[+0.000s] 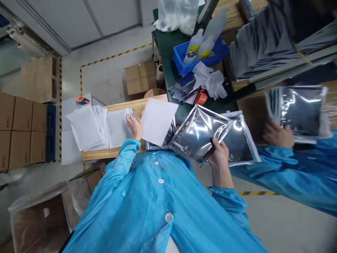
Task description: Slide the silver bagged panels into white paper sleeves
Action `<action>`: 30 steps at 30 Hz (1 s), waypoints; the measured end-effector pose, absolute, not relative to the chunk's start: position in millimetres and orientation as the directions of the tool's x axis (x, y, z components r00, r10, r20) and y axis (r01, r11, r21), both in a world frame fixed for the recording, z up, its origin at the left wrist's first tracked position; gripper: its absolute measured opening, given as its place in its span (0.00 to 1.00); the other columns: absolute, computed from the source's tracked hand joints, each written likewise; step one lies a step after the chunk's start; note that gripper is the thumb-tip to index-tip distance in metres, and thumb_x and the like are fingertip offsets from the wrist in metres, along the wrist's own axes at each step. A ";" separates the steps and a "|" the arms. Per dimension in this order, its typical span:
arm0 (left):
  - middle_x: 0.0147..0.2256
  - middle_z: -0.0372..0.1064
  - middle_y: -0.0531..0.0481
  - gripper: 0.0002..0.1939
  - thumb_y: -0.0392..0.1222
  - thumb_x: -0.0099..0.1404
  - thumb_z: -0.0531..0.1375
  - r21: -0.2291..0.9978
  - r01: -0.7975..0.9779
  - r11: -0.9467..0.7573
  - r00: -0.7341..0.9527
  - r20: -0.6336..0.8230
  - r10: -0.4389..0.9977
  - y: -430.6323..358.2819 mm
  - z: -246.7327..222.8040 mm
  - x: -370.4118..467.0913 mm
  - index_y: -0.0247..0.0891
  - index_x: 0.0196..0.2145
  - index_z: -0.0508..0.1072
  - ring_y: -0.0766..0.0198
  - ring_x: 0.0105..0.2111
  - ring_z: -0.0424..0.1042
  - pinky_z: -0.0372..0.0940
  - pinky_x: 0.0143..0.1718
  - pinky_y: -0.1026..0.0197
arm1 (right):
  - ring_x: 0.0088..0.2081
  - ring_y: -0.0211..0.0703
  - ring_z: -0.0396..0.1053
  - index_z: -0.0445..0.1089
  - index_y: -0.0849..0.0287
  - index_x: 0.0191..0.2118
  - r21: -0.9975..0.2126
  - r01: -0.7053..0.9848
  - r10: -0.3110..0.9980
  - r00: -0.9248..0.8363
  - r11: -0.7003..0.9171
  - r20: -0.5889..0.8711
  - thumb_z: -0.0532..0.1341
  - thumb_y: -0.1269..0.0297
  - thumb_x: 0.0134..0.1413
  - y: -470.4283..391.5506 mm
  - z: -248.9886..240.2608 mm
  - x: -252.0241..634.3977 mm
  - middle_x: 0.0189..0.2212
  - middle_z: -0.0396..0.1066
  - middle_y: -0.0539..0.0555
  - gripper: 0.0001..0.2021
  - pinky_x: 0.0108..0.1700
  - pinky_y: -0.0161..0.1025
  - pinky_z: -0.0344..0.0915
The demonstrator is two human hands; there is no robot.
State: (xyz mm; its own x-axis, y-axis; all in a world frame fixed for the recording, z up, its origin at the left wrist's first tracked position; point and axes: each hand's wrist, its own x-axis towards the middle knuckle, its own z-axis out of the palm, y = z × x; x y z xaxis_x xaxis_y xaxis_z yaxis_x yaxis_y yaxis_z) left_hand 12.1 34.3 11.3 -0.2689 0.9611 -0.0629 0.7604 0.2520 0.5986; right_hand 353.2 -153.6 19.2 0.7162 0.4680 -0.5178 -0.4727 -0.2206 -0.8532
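My right hand (219, 154) grips the near edge of a shiny dark panel in a clear bag (201, 131), its thumb on top. Beneath and to the right of it lies another bagged panel (240, 140). My left hand (134, 126) has its fingers apart beside a stack of white sheets (118, 128) on a wooden board (142, 104). Between my hands a loose white sheet (159, 121) partly covers another bagged panel (171, 133). More white sheets (85, 128) are fanned out at the board's left end.
A co-worker's hand (280, 135) is beside bagged panels (302, 109) at the right. Ahead, a green table (165, 45) bears a blue bin (179, 63) with bottles, white gloves (210, 80) and an orange tape roll (200, 97). Cardboard boxes (140, 77) stand on the floor.
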 end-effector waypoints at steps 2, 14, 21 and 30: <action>0.69 0.67 0.31 0.19 0.35 0.80 0.59 0.513 0.858 0.035 -0.027 -0.023 0.999 16.0 16.0 38.4 0.38 0.65 0.70 0.45 0.72 0.66 0.60 0.74 0.44 | 0.27 0.40 0.68 0.73 0.56 0.32 -0.832 -0.497 0.453 0.699 -0.248 -0.553 0.82 0.52 0.42 -156.3 18.5 351.1 0.26 0.71 0.47 0.21 0.31 0.39 0.71; 0.48 0.84 0.42 0.05 0.37 0.81 0.63 0.753 0.658 0.001 0.324 -0.284 0.903 -26.8 -17.6 58.7 0.38 0.49 0.80 0.56 0.48 0.83 0.75 0.55 0.55 | 0.26 0.43 0.71 0.80 0.56 0.35 -0.752 -0.387 0.554 0.512 -0.534 -0.657 0.85 0.42 0.27 -172.5 27.7 358.2 0.25 0.77 0.50 0.31 0.29 0.40 0.70; 0.55 0.84 0.39 0.12 0.33 0.81 0.59 0.734 0.664 -0.141 0.324 -0.113 0.939 -40.1 -15.7 64.7 0.40 0.56 0.78 0.52 0.55 0.83 0.75 0.61 0.50 | 0.26 0.44 0.68 0.77 0.52 0.30 -0.836 -0.161 0.648 0.561 -0.525 -0.515 0.80 0.37 0.38 -178.5 49.7 345.8 0.22 0.73 0.49 0.25 0.27 0.39 0.66; 0.56 0.82 0.38 0.13 0.33 0.82 0.57 0.692 0.697 -0.187 0.355 -0.105 0.929 -46.3 -9.4 71.1 0.38 0.59 0.77 0.51 0.57 0.82 0.74 0.63 0.51 | 0.26 0.42 0.69 0.77 0.54 0.33 -0.831 -0.112 0.697 0.492 -0.544 -0.522 0.79 0.36 0.42 -164.8 58.7 346.3 0.25 0.75 0.50 0.27 0.27 0.38 0.66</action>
State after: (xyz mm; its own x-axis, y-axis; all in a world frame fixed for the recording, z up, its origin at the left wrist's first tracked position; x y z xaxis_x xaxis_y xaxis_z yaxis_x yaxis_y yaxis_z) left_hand 71.1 -46.3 -9.4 0.3547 0.9290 -0.1053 0.6967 -0.1875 0.6925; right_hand 346.3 -164.8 58.7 0.4916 0.6968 -0.5223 -0.1118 -0.5442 -0.8314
